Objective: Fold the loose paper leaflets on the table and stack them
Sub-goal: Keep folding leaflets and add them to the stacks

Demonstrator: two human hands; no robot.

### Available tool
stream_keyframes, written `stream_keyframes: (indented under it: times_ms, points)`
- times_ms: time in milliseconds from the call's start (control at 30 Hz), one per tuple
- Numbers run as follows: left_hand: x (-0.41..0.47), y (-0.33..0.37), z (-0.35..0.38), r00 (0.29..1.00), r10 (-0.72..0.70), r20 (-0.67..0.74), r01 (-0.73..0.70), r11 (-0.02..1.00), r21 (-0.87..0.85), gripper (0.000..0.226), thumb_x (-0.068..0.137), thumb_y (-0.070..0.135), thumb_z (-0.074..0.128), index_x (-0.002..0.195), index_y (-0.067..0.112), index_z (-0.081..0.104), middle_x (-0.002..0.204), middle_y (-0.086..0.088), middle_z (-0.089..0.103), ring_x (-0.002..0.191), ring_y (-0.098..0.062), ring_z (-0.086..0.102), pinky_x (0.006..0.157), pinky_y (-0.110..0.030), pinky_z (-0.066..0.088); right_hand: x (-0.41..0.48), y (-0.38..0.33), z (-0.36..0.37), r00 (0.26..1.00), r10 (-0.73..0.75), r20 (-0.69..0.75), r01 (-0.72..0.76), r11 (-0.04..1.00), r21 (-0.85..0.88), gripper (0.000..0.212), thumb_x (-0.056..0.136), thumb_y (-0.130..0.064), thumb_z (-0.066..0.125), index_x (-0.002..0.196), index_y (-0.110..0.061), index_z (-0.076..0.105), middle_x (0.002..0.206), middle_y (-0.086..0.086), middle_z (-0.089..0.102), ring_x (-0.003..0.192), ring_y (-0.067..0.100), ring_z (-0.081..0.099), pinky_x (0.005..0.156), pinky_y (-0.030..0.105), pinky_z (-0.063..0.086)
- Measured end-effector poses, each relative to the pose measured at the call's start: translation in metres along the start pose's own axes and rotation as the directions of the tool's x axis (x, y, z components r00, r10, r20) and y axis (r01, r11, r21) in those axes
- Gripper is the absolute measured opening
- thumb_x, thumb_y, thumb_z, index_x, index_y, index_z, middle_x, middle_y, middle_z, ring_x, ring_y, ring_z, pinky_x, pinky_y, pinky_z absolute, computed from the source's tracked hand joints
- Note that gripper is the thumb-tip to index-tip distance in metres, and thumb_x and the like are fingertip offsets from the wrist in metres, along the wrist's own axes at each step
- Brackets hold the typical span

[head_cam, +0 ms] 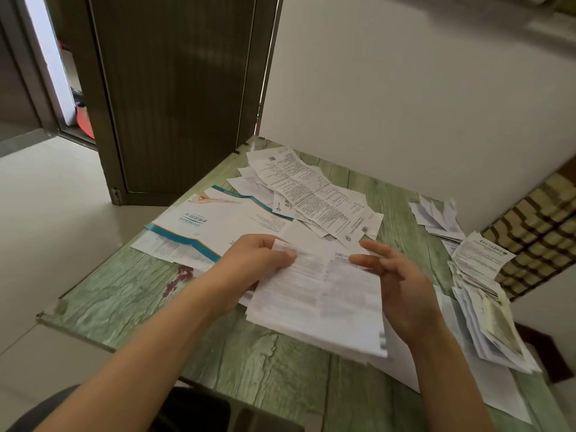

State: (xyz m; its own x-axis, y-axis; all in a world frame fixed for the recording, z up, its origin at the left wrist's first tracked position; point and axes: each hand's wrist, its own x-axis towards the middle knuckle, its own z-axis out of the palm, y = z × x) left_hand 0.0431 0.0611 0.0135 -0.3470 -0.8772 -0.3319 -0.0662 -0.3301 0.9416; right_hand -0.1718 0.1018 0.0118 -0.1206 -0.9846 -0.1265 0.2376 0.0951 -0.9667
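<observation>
Leaflet [318,294]: thin printed sheet, seemingly creased | left hand [258,260] pinches edge | right hand [402,285] fingers spread

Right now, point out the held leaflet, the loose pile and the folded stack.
held leaflet [327,294]: head view, middle of the printed sheet.
loose pile [314,194]: head view, long top sheet.
folded stack [497,324]: head view, top leaflet near the table's right edge.

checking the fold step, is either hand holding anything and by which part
The left hand pinches the printed leaflet at its far left corner, thumb on top. The right hand is open beside the leaflet's right edge, gripping nothing.
</observation>
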Motion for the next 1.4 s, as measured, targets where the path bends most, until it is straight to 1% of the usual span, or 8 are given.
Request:
stream_keyframes:
  times_ms: [100,233,333,467,667,834,1234,1401]
  points:
    - [-0.003,0.001,0.000,0.992,-0.010,0.125,-0.008,0.989,0.146,0.009,0.089,0.016,0.063,0.094,0.012,0.069,0.091,-0.005,0.074,0.079,-0.017,0.071,0.073,-0.030,0.058,0.000,0.002,-0.001,0.991,0.053,0.123,-0.030,0.984,-0.178,0.030,0.084,-0.029,0.057,0.105,-0.010,0.066,0.083,0.011,0.071,0.066,0.016,0.062,0.066,0.029,0.047]
    - [-0.003,-0.003,0.004,0.986,0.022,0.168,-0.057,0.977,0.205,0.014,0.088,0.022,0.065,0.097,0.012,0.070,0.093,-0.006,0.074,0.082,-0.019,0.071,0.078,-0.033,0.056,-0.006,0.007,0.006,0.928,0.225,0.295,-0.087,0.905,-0.416,0.015,0.067,-0.025,0.074,0.080,-0.017,0.075,0.082,0.006,0.071,0.074,0.018,0.068,0.063,0.023,0.052]
    - [-0.002,-0.003,0.004,0.995,0.070,0.068,-0.076,0.993,0.087,0.022,0.087,0.032,0.064,0.090,0.010,0.069,0.077,-0.004,0.071,0.064,-0.012,0.066,0.060,-0.022,0.054,-0.004,0.010,0.008,0.985,0.067,0.157,-0.012,0.944,-0.331,0.007,0.066,-0.020,0.077,0.070,-0.017,0.072,0.075,0.005,0.069,0.069,0.017,0.065,0.062,0.026,0.053]
    - [-0.002,0.000,0.005,0.995,0.090,0.046,-0.081,0.982,-0.168,0.031,0.084,0.030,0.065,0.098,0.002,0.067,0.090,-0.013,0.073,0.072,-0.022,0.070,0.062,-0.025,0.058,0.001,0.011,0.007,0.995,-0.087,-0.057,0.075,0.980,-0.183,0.030,0.073,-0.027,0.066,0.097,-0.008,0.064,0.092,0.008,0.072,0.082,0.024,0.068,0.071,0.038,0.057]
    - [-0.001,-0.008,0.016,0.980,0.162,-0.120,-0.165,0.986,-0.021,0.014,0.090,0.012,0.060,0.085,0.000,0.066,0.079,-0.012,0.072,0.056,-0.011,0.065,0.053,-0.020,0.055,-0.001,0.013,0.013,0.998,-0.053,-0.015,0.051,0.989,-0.141,0.032,0.073,-0.020,0.062,0.101,-0.006,0.061,0.095,0.010,0.072,0.085,0.026,0.069,0.070,0.037,0.058]
    - [0.000,-0.008,0.016,0.976,0.189,-0.110,-0.190,0.982,0.003,0.016,0.090,0.009,0.060,0.075,0.006,0.065,0.067,-0.003,0.070,0.055,-0.009,0.066,0.054,-0.021,0.056,0.000,0.014,0.010,0.999,-0.049,0.000,0.049,0.988,-0.145,0.033,0.074,-0.021,0.063,0.103,-0.007,0.063,0.099,0.012,0.072,0.088,0.028,0.069,0.075,0.039,0.057]
    - [0.001,-0.009,0.016,0.968,0.214,-0.134,-0.198,0.972,0.124,0.011,0.090,0.011,0.061,0.082,0.004,0.064,0.085,-0.016,0.072,0.078,-0.028,0.070,0.061,-0.025,0.058,0.001,0.017,0.013,0.990,-0.124,-0.074,0.108,0.976,-0.191,0.029,0.071,-0.017,0.067,0.097,-0.004,0.063,0.093,0.010,0.073,0.085,0.027,0.071,0.071,0.035,0.059]
    - [0.001,-0.009,0.012,0.979,0.181,-0.088,-0.165,0.973,0.164,0.013,0.090,0.013,0.061,0.087,0.001,0.065,0.089,-0.017,0.072,0.081,-0.030,0.070,0.062,-0.026,0.059,0.003,0.017,0.010,0.986,-0.103,-0.127,0.082,0.983,-0.162,0.010,0.086,-0.013,0.058,0.090,-0.005,0.064,0.093,0.009,0.073,0.085,0.027,0.070,0.073,0.037,0.058]
